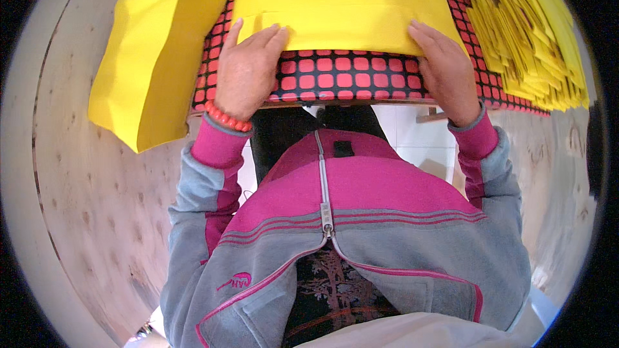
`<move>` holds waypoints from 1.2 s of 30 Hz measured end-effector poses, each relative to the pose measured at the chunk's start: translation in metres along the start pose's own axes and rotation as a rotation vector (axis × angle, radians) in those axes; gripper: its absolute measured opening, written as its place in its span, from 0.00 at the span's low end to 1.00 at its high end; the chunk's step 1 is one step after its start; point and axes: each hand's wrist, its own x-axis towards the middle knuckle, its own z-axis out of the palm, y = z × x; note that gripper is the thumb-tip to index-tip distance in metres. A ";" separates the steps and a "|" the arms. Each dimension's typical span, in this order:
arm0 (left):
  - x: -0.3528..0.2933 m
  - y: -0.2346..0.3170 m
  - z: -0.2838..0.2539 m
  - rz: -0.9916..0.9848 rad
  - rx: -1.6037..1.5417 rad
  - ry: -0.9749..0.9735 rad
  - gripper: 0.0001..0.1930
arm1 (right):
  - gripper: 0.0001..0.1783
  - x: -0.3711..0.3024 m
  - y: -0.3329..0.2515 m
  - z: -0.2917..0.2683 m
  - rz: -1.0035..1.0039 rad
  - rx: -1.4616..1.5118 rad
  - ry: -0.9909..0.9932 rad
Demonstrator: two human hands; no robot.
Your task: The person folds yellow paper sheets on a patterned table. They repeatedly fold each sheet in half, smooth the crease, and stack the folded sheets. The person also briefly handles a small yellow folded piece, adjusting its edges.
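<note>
A yellow cloth piece [348, 0], folded flat with a crease running across it, lies before me on the table. The fingers of my left hand [248, 71] rest stretched out on its near left corner, and a red bead bracelet circles that wrist. At the near right corner, my right hand [446, 67] lies with its fingers extended on the cloth's edge. Both hands press from above rather than grip. Their thumbs are hard to make out.
The table has a red-and-black checked cover [335, 77]. On the left, a larger yellow sheet [145, 58] hangs over the table's edge. A thick stack of yellow cloth pieces [529, 38] fans out at the right. A wooden panel [97, 174] stands to my left.
</note>
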 end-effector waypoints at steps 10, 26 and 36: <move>0.026 0.018 -0.008 -0.292 -0.238 0.194 0.21 | 0.16 -0.023 -0.024 -0.032 0.212 -0.176 -0.035; -0.034 0.113 -0.023 -1.116 -2.360 -0.337 0.17 | 0.18 0.012 -0.189 -0.047 0.010 0.053 -0.463; -0.067 0.060 -0.027 -0.908 -2.264 -0.322 0.25 | 0.32 -0.012 -0.041 -0.087 0.235 -0.150 -0.158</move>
